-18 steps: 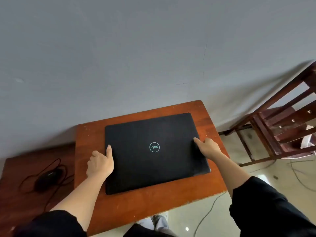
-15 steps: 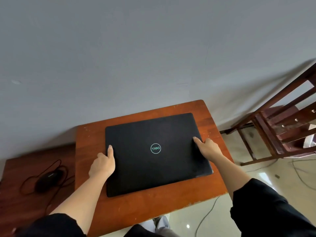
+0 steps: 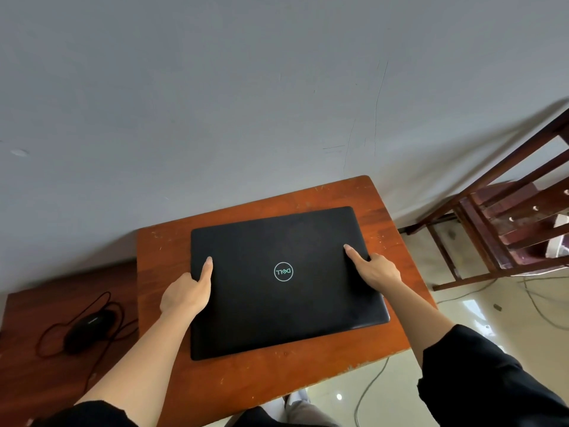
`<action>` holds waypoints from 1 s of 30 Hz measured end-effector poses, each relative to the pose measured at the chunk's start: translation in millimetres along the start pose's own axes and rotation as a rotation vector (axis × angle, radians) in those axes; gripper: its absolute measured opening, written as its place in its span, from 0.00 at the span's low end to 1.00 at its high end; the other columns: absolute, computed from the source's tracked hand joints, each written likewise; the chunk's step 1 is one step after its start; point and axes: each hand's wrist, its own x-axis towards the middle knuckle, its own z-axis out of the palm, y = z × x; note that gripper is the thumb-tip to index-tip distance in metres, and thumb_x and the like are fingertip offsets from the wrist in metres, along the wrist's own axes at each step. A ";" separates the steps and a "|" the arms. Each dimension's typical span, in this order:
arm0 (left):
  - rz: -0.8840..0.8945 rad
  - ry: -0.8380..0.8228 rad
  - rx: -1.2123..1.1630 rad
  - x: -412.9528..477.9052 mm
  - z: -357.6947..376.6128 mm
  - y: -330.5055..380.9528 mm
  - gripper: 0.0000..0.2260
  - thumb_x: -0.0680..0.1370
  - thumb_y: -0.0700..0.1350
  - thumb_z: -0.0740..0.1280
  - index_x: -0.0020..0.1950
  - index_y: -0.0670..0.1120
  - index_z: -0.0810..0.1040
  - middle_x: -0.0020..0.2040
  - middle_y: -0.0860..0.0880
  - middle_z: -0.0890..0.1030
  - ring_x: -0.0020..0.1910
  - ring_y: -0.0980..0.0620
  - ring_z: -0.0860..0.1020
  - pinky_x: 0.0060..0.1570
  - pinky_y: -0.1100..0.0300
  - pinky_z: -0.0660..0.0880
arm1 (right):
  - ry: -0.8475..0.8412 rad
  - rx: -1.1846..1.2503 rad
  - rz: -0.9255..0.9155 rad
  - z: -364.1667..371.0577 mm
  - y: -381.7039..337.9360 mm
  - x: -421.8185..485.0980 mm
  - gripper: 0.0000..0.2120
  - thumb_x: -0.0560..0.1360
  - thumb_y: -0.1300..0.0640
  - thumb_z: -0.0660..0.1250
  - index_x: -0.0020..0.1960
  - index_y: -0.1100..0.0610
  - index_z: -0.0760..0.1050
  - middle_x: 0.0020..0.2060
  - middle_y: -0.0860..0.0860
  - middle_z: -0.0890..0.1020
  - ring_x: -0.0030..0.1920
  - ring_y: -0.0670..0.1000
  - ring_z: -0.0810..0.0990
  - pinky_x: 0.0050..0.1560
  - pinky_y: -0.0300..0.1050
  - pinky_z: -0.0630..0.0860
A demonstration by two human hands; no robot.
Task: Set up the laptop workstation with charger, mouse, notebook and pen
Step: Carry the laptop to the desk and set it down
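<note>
A black laptop [image 3: 286,303] with a teal round logo lies closed and flat on a small orange-brown wooden table [image 3: 246,383]. My left hand [image 3: 187,291] grips its left edge, thumb on the lid. At the right edge my right hand [image 3: 375,269] holds the laptop the same way, thumb on top. A black charger brick [image 3: 87,329] with its looped cable rests on a lower dark wooden surface [image 3: 37,377] to the left. No mouse, notebook or pen is in sight.
A grey wall stands right behind the table. A dark wooden chair frame [image 3: 505,223] stands at the right on a glossy tiled floor [image 3: 480,328]. Thin cables [image 3: 369,389] trail across the floor below and right of the table.
Both hands keep their hold on the laptop's sides. The laptop has stayed about where it was on the table; the view has shifted slightly.
</note>
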 end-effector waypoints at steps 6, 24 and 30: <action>0.025 -0.054 -0.127 3.6 -6.6 -9.1 0.42 0.74 0.72 0.45 0.73 0.42 0.65 0.72 0.43 0.70 0.69 0.41 0.70 0.64 0.46 0.68 | -0.043 0.072 0.013 -8.7 -0.4 -7.8 0.36 0.72 0.28 0.54 0.60 0.58 0.74 0.48 0.53 0.77 0.48 0.55 0.76 0.47 0.50 0.75; 0.018 -0.354 -0.585 33.2 -28.6 -36.5 0.24 0.78 0.60 0.60 0.70 0.48 0.69 0.67 0.46 0.72 0.61 0.43 0.73 0.55 0.47 0.75 | -0.419 0.587 0.089 -20.9 32.9 -32.4 0.22 0.78 0.48 0.65 0.68 0.57 0.71 0.60 0.50 0.75 0.60 0.54 0.71 0.57 0.57 0.70; 0.041 -0.376 -0.594 33.1 -28.2 -41.4 0.19 0.78 0.57 0.64 0.65 0.48 0.72 0.62 0.48 0.76 0.58 0.45 0.75 0.59 0.43 0.75 | -0.319 0.675 0.088 -4.8 51.0 -40.4 0.20 0.73 0.50 0.71 0.62 0.58 0.78 0.57 0.52 0.81 0.56 0.54 0.78 0.50 0.52 0.78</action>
